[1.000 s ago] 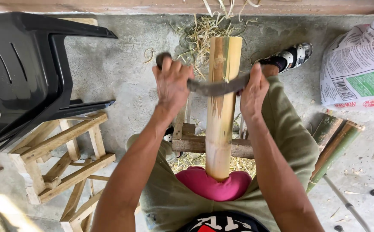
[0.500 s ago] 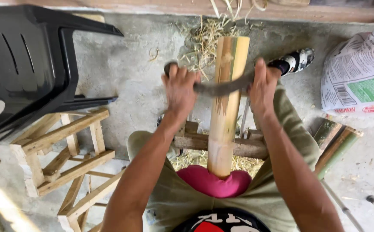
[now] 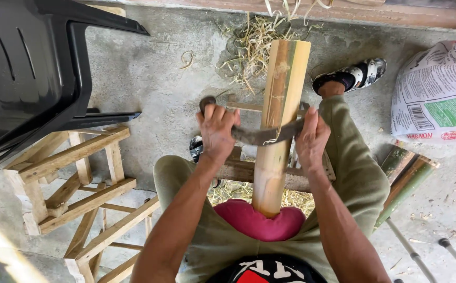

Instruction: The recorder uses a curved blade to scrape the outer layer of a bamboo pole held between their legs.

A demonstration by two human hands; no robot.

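Note:
A thick bamboo pole leans from a pink pad on my lap out over a low wooden rest. Across it lies a curved dark blade. My left hand grips the blade's handle end on the left of the pole. My right hand grips its other end on the right. A thin shaving curls off the pole at the blade. The pole's upper part shows green skin on its right edge and pale scraped wood on the left.
A black plastic chair stands at the left above a wooden frame. Bamboo shavings lie on the concrete floor beyond the pole. A printed sack sits at the right, with split bamboo pieces below it. My sandalled foot rests near the pole's far end.
Both hands and the blade have slid down the pole towards my body. The camera view has shifted slightly.

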